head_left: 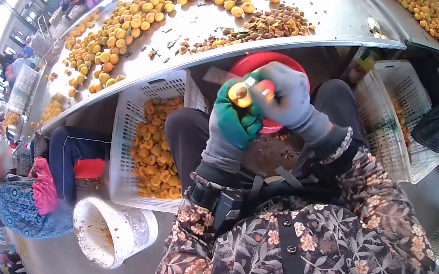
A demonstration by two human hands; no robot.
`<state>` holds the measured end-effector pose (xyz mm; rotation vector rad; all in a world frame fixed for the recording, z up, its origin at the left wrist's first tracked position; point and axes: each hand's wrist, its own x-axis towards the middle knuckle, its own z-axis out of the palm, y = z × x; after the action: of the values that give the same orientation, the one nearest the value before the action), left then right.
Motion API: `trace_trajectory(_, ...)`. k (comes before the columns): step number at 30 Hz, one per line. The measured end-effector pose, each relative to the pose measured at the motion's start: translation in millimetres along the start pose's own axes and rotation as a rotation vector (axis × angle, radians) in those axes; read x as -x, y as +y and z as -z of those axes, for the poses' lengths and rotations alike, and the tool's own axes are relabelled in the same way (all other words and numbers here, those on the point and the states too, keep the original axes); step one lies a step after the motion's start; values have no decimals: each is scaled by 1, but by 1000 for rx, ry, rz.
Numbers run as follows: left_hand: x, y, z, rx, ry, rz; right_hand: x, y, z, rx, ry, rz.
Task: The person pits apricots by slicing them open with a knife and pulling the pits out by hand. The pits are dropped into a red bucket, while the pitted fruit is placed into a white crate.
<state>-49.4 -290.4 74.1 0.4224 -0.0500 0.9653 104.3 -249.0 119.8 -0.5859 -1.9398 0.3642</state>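
My left hand (234, 117), in a green and grey glove, is closed around a cut apricot (240, 94) whose open face shows a brown pit. Close on its right, my right hand (286, 97), in a grey glove, is wrapped round a small tool with a red handle (266, 88), blurred by motion. The tool's tip is near the apricot. Both hands are above a red basin (251, 61) between my knees.
A metal table (188, 45) bears apricots (128, 20) and a pile of pits (279, 24). A white crate (120, 170) of apricot halves (154, 152) and a white bucket (140, 231) are on the left. Crates (380, 114) stand right. Co-workers sit on both sides.
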Motion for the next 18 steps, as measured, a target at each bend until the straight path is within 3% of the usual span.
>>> trace_trajectory(1, 3, -4, -1, -50, 178, -91, 3, -1, -3, -192, 137, -206)
trace_trajectory(2, 6, -9, -3, -98, 357, -188, 7, -3, -3, -194, 125, -197)
trace_trajectory(4, -5, -23, -9, -42, 459, -313, 16, -9, -2, -11, 113, -156)
trace_trajectory(6, -6, -32, -6, 14, 563, -413, 29, -7, -7, 197, -112, -69)
trace_trajectory(7, 0, -40, -4, -732, 611, -598, 33, -10, -10, 217, -151, -82)
trace_trajectory(9, 6, -50, -7, -1582, 628, -746, 32, -14, -12, 257, -228, -101)
trace_trajectory(10, 6, -48, -7, -1572, 630, -746, 29, -15, -11, 262, -236, -104)
trace_trajectory(12, 6, -42, -8, 52, 633, -441, 19, -14, -8, -390, 73, -322)
trace_trajectory(13, 1, -43, -20, 74, 747, -456, 8, -21, -1, -780, 123, -505)
trace_trajectory(14, 5, -43, -18, 80, 749, -453, -4, -28, 15, -811, 104, -657)
trace_trajectory(16, 12, -41, -17, -72, 664, -359, -17, -33, 18, -994, 328, -648)
trace_trajectory(18, 11, -44, -18, -58, 634, -324, -17, -31, 19, -1152, 367, -624)
